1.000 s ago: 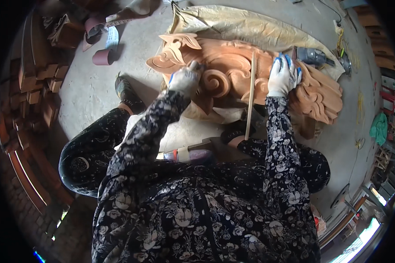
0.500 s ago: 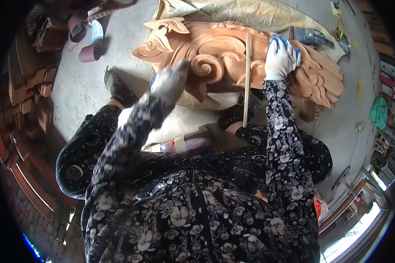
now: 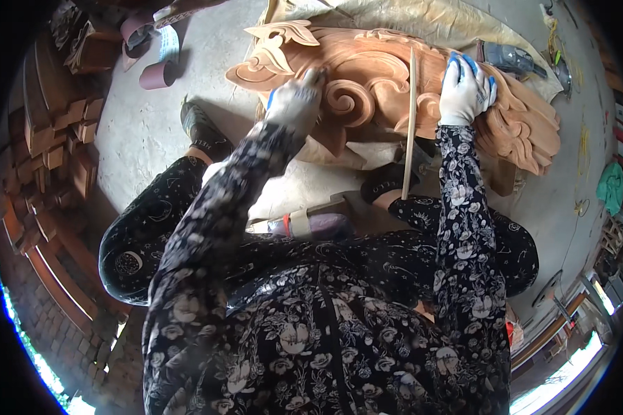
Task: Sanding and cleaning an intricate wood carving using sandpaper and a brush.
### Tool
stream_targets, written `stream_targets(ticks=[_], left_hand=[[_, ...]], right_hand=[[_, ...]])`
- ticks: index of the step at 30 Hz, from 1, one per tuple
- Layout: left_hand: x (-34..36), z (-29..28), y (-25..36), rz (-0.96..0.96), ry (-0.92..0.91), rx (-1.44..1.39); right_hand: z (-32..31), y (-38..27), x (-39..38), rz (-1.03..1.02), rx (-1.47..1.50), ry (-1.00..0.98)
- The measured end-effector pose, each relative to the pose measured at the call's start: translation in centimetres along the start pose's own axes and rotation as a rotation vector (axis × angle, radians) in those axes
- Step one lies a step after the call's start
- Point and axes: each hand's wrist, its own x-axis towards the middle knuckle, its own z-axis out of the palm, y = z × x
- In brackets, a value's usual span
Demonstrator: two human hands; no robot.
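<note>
Looking down at a big reddish-brown carved wooden panel (image 3: 387,100) full of scrolls and leaf shapes, lying crosswise in front of the folded legs (image 3: 156,232), partly over a crumpled beige cloth (image 3: 387,14) on a grey floor (image 3: 138,131). Seeing the left hand (image 3: 295,104) in a white glove with a bit of blue, down at the panel's left part, just left of the round spiral. Kinda blurry there, with curled-in fingers right at the carving, so can't tell about anything held inside. Got a clearer look at the right hand (image 3: 466,93), in a white glove with blue fingertips: laid over the panel's right stretch near the far edge, with fingers reaching out a little apart, wood right underneath. Also spotting a thin pale wooden stick (image 3: 409,124) between both hands, running across the panel and down toward the legs. Beyond the right hand, noticing a dark grey power tool (image 3: 509,59), plus a curled purplish strip (image 3: 158,76) way off left near stacked brown wood pieces (image 3: 55,131)
</note>
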Motion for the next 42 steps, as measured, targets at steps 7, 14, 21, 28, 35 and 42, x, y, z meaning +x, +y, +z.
stream_targets(ticks=[7, 14, 21, 28, 35, 42], left_hand=[[2.8, -3.2, 1.5, 0.044, 0.234, -0.075], [-2.6, 1.7, -1.6, 0.149, 0.310, 0.092], [-11.3, 1.6, -1.6, -0.036, -0.005, -0.071], [-10.6, 2.4, 2.2, 0.079, 0.170, -0.070], [-11.0, 0.6, 7.8, 0.174, 0.398, -0.244], [-12.3, 7.4, 9.6, 0.609, -0.060, -1.153]], right_hand=[[0.1, 0.3, 3.7, -0.037, -0.008, 0.031], [-2.7, -1.2, 0.1, -0.033, 0.040, 0.013], [-9.1, -3.3, -2.4, -0.079, 0.000, 0.027], [-13.5, -0.8, -0.8, 0.033, -0.094, 0.018], [-14.3, 2.1, 4.1, -0.155, -0.194, 0.264], [-8.6, 4.6, 5.8, -0.144, -0.248, -0.061]])
